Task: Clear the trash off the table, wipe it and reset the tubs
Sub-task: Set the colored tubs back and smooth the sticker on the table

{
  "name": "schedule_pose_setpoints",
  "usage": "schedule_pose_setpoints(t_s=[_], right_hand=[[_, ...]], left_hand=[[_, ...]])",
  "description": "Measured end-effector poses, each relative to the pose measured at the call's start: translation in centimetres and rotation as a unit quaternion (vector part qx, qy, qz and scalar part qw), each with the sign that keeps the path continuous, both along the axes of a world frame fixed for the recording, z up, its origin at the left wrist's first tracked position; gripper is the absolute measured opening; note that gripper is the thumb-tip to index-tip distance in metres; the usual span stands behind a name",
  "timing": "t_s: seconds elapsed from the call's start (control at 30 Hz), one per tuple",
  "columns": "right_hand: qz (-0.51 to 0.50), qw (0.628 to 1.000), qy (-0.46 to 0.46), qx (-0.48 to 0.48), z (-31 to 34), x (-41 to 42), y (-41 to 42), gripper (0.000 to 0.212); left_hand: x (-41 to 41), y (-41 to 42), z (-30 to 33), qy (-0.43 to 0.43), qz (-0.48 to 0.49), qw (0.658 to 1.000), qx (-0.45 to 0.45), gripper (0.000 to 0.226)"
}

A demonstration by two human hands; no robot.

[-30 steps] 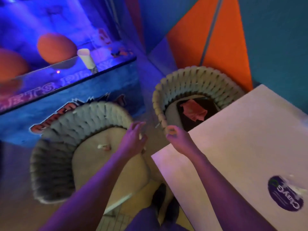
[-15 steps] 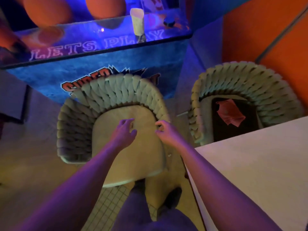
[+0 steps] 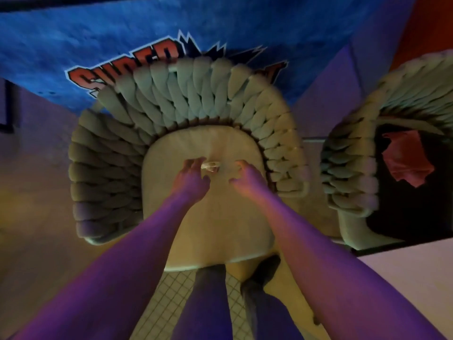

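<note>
Hands reach wrapper below "SUPER" cabinet.

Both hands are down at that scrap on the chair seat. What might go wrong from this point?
The scrap looks small and crinkly; the left hand could knock it back toward the gap between seat and woven backrest. The right hand is curled, perhaps around another piece, which might drop during the reach. The frame is dim and blurred, so further bits on the seat could be missed.
</note>
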State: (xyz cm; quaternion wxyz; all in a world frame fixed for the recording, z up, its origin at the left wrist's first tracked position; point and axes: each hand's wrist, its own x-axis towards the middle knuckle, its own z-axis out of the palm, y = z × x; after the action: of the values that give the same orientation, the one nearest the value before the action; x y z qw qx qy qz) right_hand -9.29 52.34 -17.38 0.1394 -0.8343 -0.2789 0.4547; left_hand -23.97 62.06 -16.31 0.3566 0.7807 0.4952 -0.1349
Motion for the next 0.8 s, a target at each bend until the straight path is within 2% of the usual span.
schedule_pose_setpoints(t_s=[0.2,0.47,0.63,0.8], right_hand=[[0.028,0.999,-0.008,-0.023,-7.6,-0.4,3.1,0.068],[0.031,0.999,-0.003,0.031,-12.6,-1.9,4.7,0.073],[0.019,1.0,0.001,0.014,-12.0,-2.0,4.2,0.066],[0.0,1.0,0.015,-0.01,-8.6,-1.5,2.1,0.06]], left_hand=[[0.7,1.5,-6.2,-0.047,-0.016,0.999,0.001,0.055],[-0.1,1.5,-10.6,-0.117,-0.014,0.993,0.031,0.035],[-0.3,1.0,-9.4,-0.136,-0.009,0.989,0.063,0.032],[0.1,-0.7,-5.9,-0.166,-0.026,0.984,0.064,0.03]])
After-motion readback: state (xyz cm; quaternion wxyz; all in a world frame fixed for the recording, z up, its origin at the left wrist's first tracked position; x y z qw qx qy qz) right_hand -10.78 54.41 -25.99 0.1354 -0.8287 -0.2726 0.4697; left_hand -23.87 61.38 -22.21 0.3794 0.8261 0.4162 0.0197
